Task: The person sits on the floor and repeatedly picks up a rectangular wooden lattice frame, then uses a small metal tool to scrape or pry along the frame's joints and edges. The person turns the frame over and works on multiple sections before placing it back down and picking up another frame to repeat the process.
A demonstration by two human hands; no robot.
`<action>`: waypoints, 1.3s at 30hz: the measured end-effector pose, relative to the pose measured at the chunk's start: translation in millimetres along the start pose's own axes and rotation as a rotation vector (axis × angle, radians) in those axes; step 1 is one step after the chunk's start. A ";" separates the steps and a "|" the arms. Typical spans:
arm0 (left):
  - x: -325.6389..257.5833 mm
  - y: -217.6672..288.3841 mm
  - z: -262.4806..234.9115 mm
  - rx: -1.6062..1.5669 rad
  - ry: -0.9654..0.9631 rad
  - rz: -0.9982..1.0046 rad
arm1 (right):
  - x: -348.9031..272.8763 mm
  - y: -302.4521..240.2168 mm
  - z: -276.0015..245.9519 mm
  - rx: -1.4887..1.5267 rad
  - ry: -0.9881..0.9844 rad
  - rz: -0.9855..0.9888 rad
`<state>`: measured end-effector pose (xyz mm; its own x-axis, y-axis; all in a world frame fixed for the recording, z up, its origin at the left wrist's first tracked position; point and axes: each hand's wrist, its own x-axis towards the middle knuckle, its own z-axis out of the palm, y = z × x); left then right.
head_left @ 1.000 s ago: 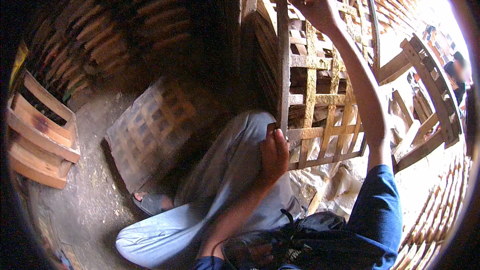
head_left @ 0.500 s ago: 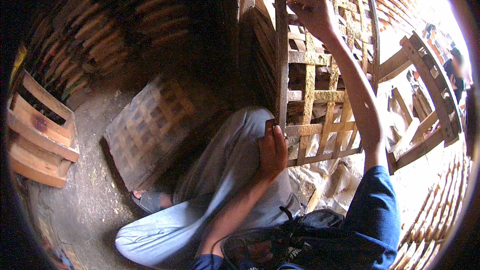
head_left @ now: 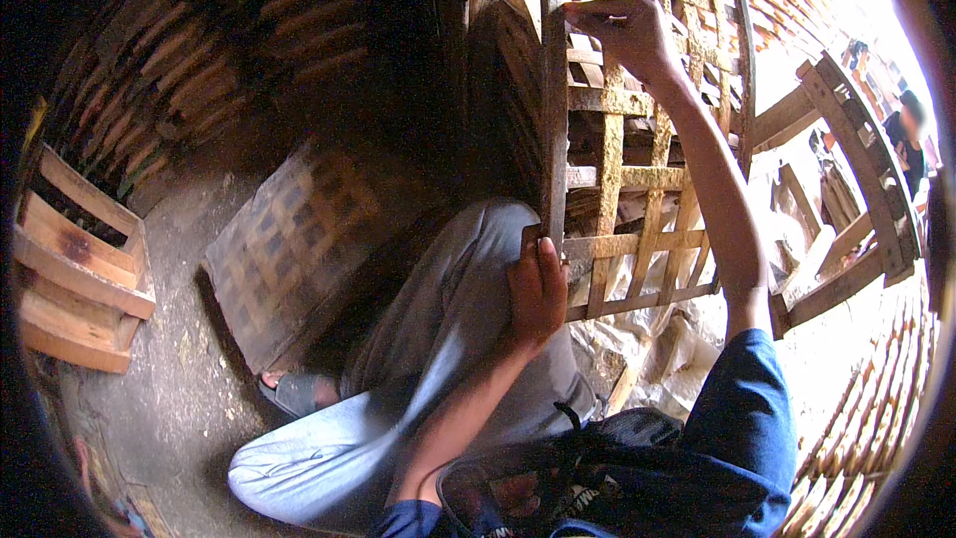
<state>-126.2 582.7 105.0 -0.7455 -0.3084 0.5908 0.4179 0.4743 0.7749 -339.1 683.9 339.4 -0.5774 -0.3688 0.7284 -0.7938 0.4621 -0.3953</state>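
A bamboo lattice panel (head_left: 610,154) with a dark wooden frame stands upright before me, its flat strips crossing with wide gaps. My left hand (head_left: 538,291) has its fingers wrapped round the lower end of the panel's left rail (head_left: 554,139), beside my raised knee. High on the same rail, my right hand (head_left: 637,38) has its fingers closed together, their tips touching the rail's inner edge. Whether something small is pinched there I cannot make out. My right forearm crosses in front of the lattice.
A second woven panel (head_left: 289,259) leans on the floor at left, by my sandalled foot (head_left: 299,394). A wooden crate (head_left: 85,269) stands at the far left, and a slatted wooden frame (head_left: 866,164) at right. Crumpled plastic sheeting (head_left: 662,359) lies under the panel. Another person (head_left: 908,139) is in the distance.
The panel has shifted slightly up and left in view, my left hand along with it. My right hand has moved a little down the rail.
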 end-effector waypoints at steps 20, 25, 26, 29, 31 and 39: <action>-3.0 -10.1 -8.7 0.287 -0.052 0.225 | 59.0 64.7 -5.1 -0.020 -0.315 -0.033; -4.6 -8.5 -2.8 0.159 -0.024 0.111 | 62.9 68.6 -12.2 0.107 -0.459 0.255; -10.8 -15.9 -8.9 0.183 0.003 0.070 | 54.6 35.1 2.1 0.170 -0.543 0.354; -5.8 -13.7 -10.2 0.185 0.052 0.109 | 44.6 11.7 -8.2 0.208 -0.506 0.286; -5.5 -19.7 -16.7 0.298 0.115 0.258 | 39.5 6.1 -0.8 0.240 -0.493 0.253; 1.4 1.4 -4.1 0.022 0.028 0.045 | 26.8 -20.3 -35.2 0.157 -0.379 0.200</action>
<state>-124.5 579.6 107.9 -0.7115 -0.3089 0.6311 0.4387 0.5063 0.7424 -331.7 693.0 386.7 -0.7285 -0.5670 0.3845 -0.6618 0.4373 -0.6090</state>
